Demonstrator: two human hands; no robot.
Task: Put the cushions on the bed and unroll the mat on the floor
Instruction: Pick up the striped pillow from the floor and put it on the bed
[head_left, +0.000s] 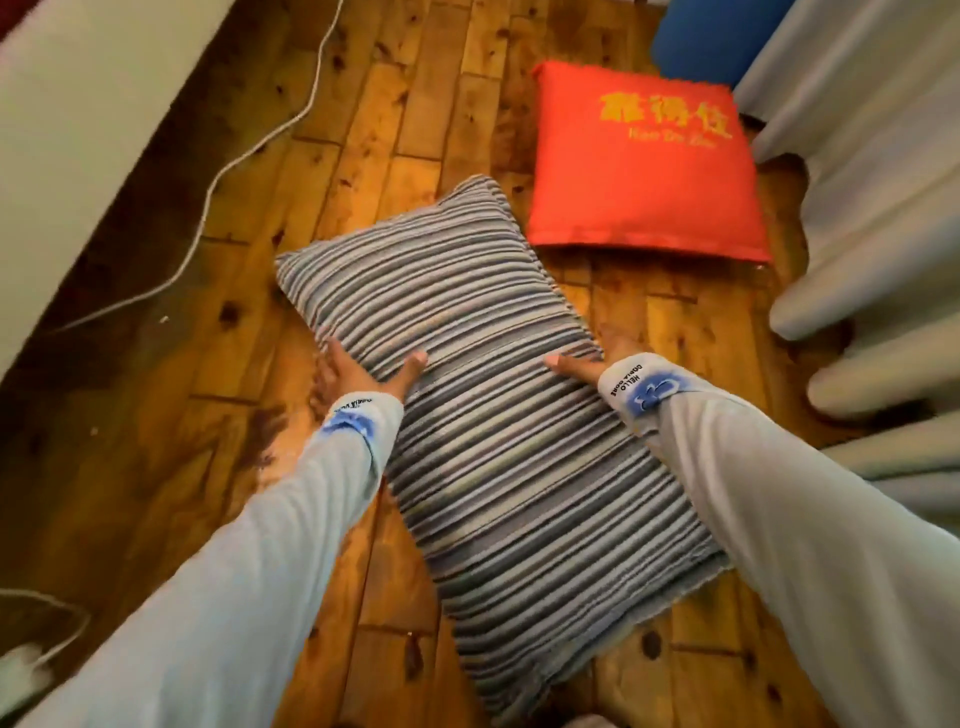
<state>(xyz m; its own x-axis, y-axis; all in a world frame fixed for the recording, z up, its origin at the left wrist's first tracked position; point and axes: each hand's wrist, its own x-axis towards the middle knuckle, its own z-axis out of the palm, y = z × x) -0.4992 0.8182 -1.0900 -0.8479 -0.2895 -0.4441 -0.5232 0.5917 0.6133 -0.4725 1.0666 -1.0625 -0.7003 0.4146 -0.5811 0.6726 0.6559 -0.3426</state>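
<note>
A long grey-and-blue striped cushion lies on the wooden floor. My left hand grips its left edge, thumb on top and fingers tucked under. On the right edge sits my right hand, thumb on top, fingers hidden beneath the cushion. A red square cushion with yellow lettering lies flat on the floor beyond it, at the upper right. A blue rolled thing, possibly the mat, shows at the top right corner, partly cut off.
A pale bed edge runs along the upper left. A white cable trails across the floor beside it. Light grey-blue curtain folds hang down the right side, close to both cushions.
</note>
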